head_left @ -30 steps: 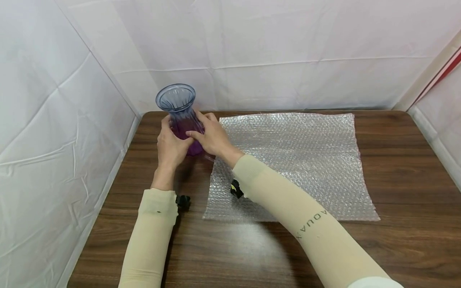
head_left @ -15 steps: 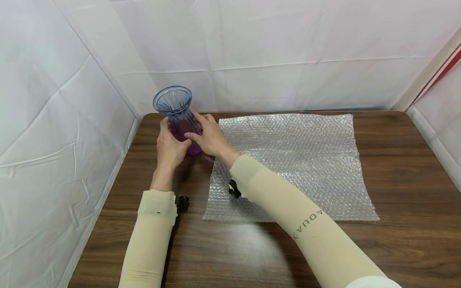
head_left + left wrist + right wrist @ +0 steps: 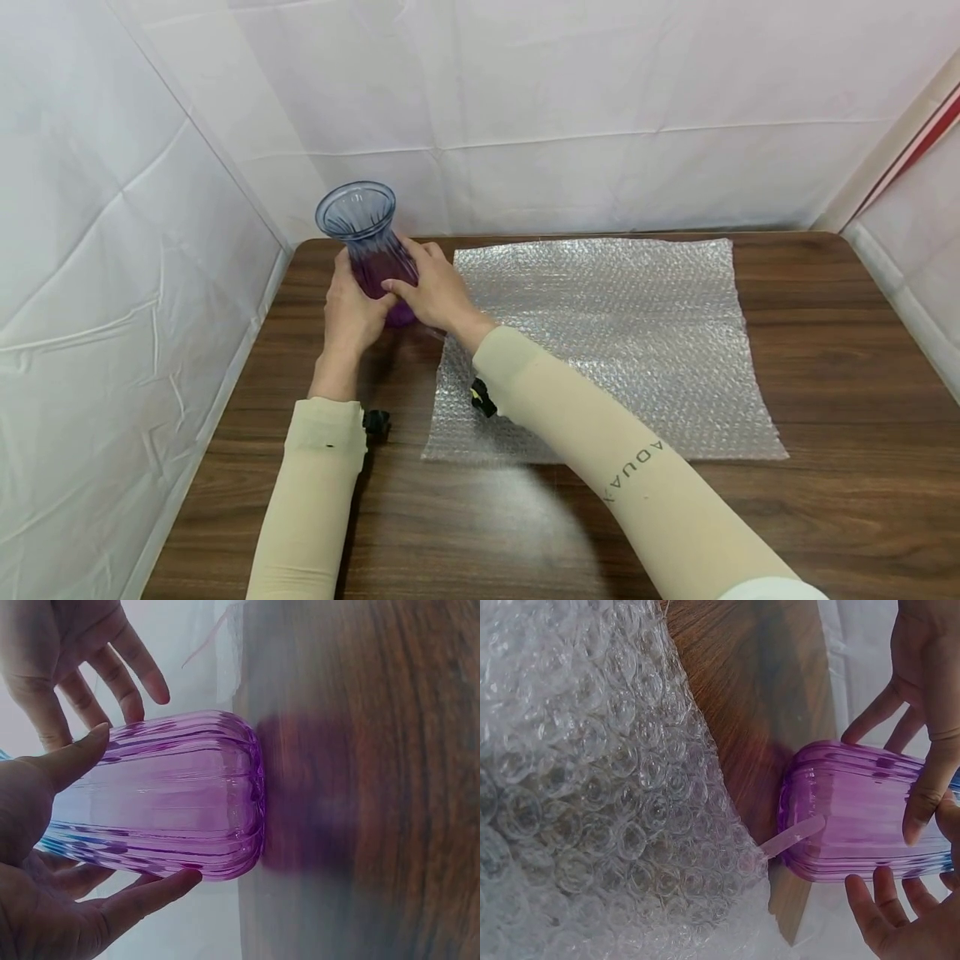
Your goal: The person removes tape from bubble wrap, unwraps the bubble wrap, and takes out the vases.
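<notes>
A ribbed glass vase (image 3: 386,275), blue at its flared rim and purple below, stands near the back left of the wooden table (image 3: 465,533). My left hand (image 3: 348,308) holds its left side and my right hand (image 3: 435,287) its right side, thumbs across the front. In the left wrist view the base of the vase (image 3: 180,791) appears to touch the tabletop. Fingers behind the glass are partly hidden. To the right, a sheet of bubble wrap (image 3: 615,333) lies flat. A narrow translucent strip (image 3: 795,836) sticks out from its edge beside the vase.
White cloth walls (image 3: 540,108) rise behind the table and at both sides. The left wall (image 3: 135,333) runs close along the table's left edge. My right forearm (image 3: 592,442) passes over the near part of the bubble wrap.
The vase and both hands have shifted slightly left in the head view, which itself moved a little. Both hands keep their hold, and the bubble wrap lies as before.
</notes>
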Motion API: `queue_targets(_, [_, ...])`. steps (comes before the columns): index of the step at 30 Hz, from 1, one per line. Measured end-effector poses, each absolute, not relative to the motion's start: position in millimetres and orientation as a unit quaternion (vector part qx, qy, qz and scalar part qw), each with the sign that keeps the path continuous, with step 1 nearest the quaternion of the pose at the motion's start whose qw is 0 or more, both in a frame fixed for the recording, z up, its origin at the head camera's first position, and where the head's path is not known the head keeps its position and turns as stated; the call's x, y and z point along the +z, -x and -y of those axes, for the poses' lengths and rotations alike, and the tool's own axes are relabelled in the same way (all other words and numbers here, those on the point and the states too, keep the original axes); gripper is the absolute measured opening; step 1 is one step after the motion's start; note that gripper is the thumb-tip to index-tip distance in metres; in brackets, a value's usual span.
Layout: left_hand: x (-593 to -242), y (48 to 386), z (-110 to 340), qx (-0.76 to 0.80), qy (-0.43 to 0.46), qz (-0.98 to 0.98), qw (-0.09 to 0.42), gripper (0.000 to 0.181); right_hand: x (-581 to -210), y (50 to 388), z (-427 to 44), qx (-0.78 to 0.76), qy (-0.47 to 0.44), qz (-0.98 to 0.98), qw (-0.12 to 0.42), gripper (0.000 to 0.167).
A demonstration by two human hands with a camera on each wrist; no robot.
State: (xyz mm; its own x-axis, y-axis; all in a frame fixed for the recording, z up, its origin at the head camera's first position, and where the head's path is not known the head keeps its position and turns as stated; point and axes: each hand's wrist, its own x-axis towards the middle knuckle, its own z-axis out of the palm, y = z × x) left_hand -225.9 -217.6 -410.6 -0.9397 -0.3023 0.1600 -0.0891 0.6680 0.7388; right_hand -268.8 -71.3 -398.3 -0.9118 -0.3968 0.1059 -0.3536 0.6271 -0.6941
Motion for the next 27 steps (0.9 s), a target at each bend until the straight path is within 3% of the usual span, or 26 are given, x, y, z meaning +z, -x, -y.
queue_targets(27, [-409.3,232.2,223.1,-0.416,-0.110,0.895,0.114,0.101,-395.6,265.4,80.8,-0.339,0.215,-0.912,0.086,0.077])
